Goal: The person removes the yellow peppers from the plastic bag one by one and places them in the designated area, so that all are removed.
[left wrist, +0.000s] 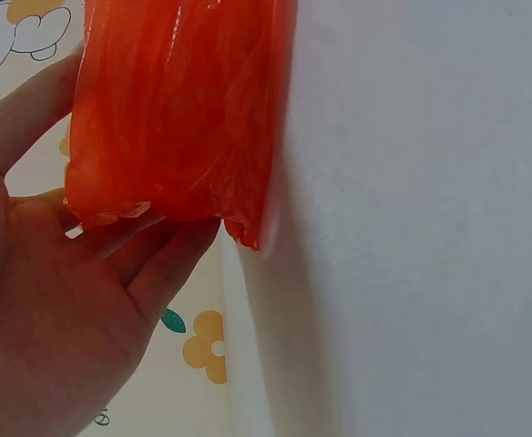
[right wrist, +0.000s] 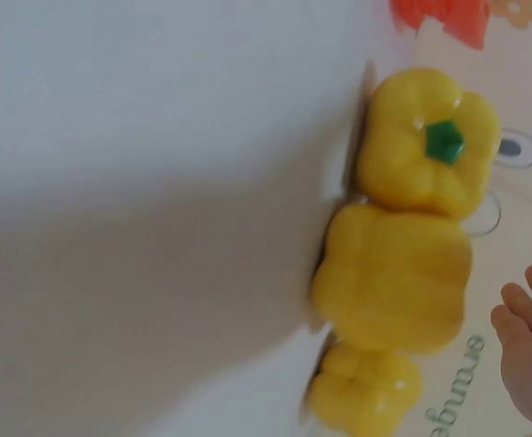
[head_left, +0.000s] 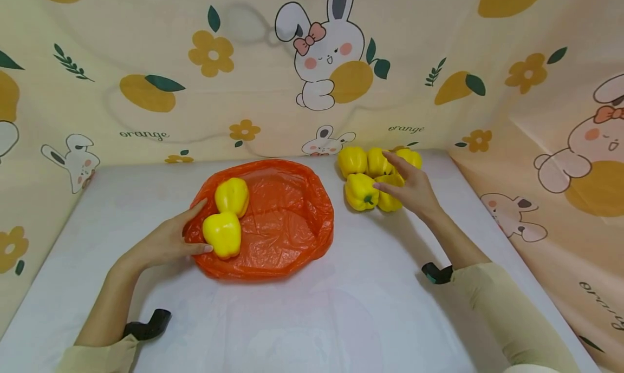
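An orange-red plastic bag [head_left: 280,227] lies opened wide, with two yellow bell peppers [head_left: 232,197] inside its left part. My left hand [head_left: 168,240] touches the bag's left side, thumb and fingers spread, the thumb tip beside the nearer pepper. In the left wrist view the fingers rest against the bag's wall [left wrist: 175,109], and the palm stands apart from it. My right hand [head_left: 414,191] hovers, fingers apart, over the right side of a cluster of several yellow bell peppers [head_left: 362,191]. It holds nothing; in the right wrist view it is partly cut off, beyond the peppers [right wrist: 393,273].
A white tabletop [head_left: 302,324] lies under everything. Printed cloth [head_left: 273,91] with rabbits and oranges rises behind the table and along its sides. Black devices [head_left: 148,325] are worn at both wrists.
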A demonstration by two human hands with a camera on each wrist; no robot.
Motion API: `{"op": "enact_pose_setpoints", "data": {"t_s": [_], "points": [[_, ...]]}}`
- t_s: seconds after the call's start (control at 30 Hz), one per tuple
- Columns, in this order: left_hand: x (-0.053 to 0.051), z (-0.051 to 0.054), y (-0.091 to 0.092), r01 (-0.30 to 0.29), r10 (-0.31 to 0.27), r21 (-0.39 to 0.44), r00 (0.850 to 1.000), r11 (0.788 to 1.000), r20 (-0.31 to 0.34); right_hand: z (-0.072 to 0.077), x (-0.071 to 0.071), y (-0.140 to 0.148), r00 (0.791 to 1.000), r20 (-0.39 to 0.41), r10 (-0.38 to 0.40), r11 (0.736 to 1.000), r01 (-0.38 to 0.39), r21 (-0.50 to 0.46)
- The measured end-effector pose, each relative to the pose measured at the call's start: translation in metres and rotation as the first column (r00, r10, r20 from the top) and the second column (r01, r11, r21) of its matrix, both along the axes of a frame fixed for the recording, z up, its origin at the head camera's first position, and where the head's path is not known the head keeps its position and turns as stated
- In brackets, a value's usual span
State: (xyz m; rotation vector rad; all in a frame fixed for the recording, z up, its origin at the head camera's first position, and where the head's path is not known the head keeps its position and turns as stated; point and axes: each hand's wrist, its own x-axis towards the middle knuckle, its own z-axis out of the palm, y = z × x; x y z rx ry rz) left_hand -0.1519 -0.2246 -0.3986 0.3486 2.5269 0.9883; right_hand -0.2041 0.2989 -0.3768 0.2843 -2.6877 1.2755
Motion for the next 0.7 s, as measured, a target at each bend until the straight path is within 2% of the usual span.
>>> {"op": "enact_pose_setpoints", "data": {"t_s": [0.4,0.57,0.7], "points": [[-0.002,0.003,0.001,0.022,-0.022,-0.008,1.000,1.000,-0.008,0.010,-0.004,-0.043,0.991,0.039,0.129,0.990,-0.127,-0.055],[-0.003,0.003,0.000,0.027,-0.027,-0.003,1.000,1.000,-0.011,0.010,-0.009,-0.062,0.979,0.030,0.203,0.976,-0.200,-0.080],[-0.004,0.003,-0.001,0.029,-0.029,0.003,1.000,1.000,-0.011,0.009,-0.013,-0.078,0.966,0.016,0.258,0.964,-0.256,-0.065]]}}
